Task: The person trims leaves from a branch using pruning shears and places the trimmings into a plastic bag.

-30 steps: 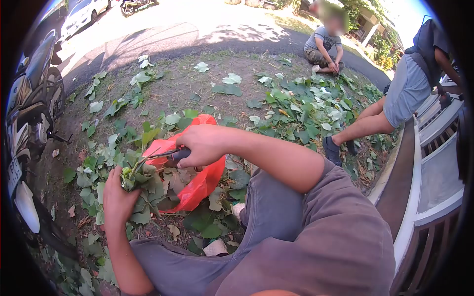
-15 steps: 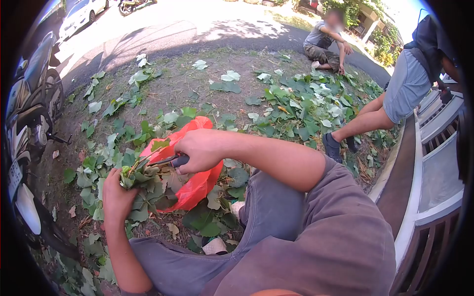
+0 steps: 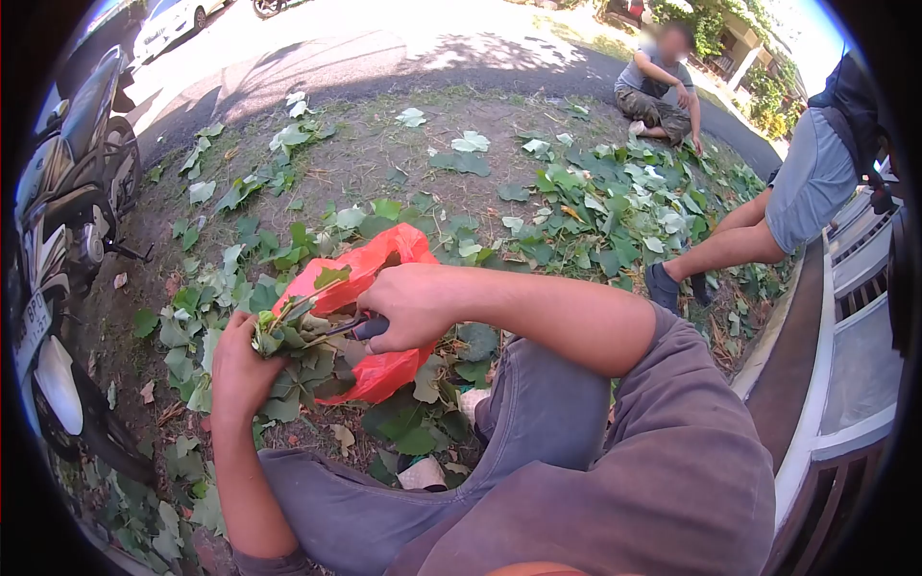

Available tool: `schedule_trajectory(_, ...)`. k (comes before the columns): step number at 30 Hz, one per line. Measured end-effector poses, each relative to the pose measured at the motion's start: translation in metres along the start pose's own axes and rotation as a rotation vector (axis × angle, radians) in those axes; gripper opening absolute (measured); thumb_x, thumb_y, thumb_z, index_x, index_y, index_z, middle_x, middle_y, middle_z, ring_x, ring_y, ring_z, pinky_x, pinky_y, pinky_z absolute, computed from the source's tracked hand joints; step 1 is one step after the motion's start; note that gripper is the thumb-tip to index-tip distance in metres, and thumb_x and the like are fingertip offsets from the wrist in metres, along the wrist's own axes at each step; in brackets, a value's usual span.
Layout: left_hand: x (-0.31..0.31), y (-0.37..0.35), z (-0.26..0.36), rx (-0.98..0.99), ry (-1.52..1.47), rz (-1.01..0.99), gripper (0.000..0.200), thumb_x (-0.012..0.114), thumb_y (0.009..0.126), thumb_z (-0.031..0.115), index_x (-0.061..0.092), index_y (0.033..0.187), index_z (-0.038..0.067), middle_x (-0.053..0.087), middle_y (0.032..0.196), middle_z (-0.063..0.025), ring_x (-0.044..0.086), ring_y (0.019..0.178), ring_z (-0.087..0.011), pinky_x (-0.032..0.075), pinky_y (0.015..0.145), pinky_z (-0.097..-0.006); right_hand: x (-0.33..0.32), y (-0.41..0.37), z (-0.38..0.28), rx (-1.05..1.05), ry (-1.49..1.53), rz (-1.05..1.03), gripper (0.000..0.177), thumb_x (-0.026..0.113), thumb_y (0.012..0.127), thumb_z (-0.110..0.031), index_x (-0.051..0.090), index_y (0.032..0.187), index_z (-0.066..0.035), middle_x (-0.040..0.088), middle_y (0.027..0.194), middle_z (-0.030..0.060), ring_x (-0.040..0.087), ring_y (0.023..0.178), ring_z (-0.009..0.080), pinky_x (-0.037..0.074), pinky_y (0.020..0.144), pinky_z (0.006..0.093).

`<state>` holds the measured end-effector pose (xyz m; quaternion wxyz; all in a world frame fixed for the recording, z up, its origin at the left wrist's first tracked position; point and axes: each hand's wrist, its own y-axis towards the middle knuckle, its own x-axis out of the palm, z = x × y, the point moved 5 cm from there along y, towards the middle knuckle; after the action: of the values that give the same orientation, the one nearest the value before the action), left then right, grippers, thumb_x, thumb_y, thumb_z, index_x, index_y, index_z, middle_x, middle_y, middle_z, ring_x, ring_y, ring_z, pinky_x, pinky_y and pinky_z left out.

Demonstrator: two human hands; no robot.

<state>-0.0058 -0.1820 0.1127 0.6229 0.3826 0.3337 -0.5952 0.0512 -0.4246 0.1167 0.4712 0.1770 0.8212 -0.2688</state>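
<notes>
My left hand [image 3: 243, 360] is closed around a bunch of green leafy stems [image 3: 298, 360], with broad leaves hanging below the fingers. My right hand [image 3: 408, 302] grips dark-handled scissors [image 3: 348, 329], whose blades point left into the stems. Behind and beneath both hands lies an open red plastic bag [image 3: 408, 370], some leaves overlapping its mouth. My bent leg [image 3: 543, 394] is just right of the bag.
Loose leaves [image 3: 615, 206] cover much of the ground. A parked motorcycle [image 3: 72, 202] stands at the left. One person [image 3: 658, 91] sits at the far right; another person's leg [image 3: 730, 240] is nearer, beside a white-framed structure [image 3: 816, 355]. A white car [image 3: 168, 29] is on the road.
The view has shifted a little, so the scene sits slightly further right. My left hand keeps its hold on the stems, and the scissors stay among them.
</notes>
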Motion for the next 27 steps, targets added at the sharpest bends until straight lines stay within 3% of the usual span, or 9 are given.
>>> schedule_trajectory(9, -0.001, -0.003, 0.001, -0.002, 0.034, -0.027, 0.055, 0.088, 0.066, 0.009, 0.068, 0.117, 0.000, 0.064, 0.115, -0.0165, 0.064, 0.109, -0.0411, 0.051, 0.092, -0.0492, 0.000, 0.001, -0.002, 0.006, 0.021, 0.001, 0.047, 0.070, 0.086, -0.040, 0.072, 0.107, 0.001, 0.072, 0.090, 0.0215, 0.071, 0.091, 0.0403, 0.056, 0.083, 0.0503)
schedule_trajectory(12, 0.000, -0.005, 0.000, 0.026, 0.045, 0.055, 0.057, 0.089, 0.064, 0.009, 0.067, 0.117, -0.001, 0.064, 0.116, -0.0184, 0.063, 0.110, -0.0420, 0.052, 0.092, -0.0493, 0.004, 0.002, -0.004, 0.009, 0.014, -0.037, 0.047, 0.070, 0.086, -0.041, 0.072, 0.108, 0.001, 0.073, 0.091, 0.0213, 0.072, 0.091, 0.0396, 0.056, 0.083, 0.0500)
schedule_trajectory(27, 0.013, 0.004, 0.001, -0.039, -0.196, -0.128, 0.052, 0.082, 0.070, 0.005, 0.071, 0.121, 0.001, 0.075, 0.109, -0.0215, 0.072, 0.103, -0.0394, 0.055, 0.092, -0.0442, 0.003, 0.000, 0.001, 0.045, 0.000, -0.056, 0.049, 0.071, 0.086, -0.043, 0.072, 0.108, 0.001, 0.074, 0.093, 0.0215, 0.072, 0.093, 0.0391, 0.056, 0.085, 0.0493)
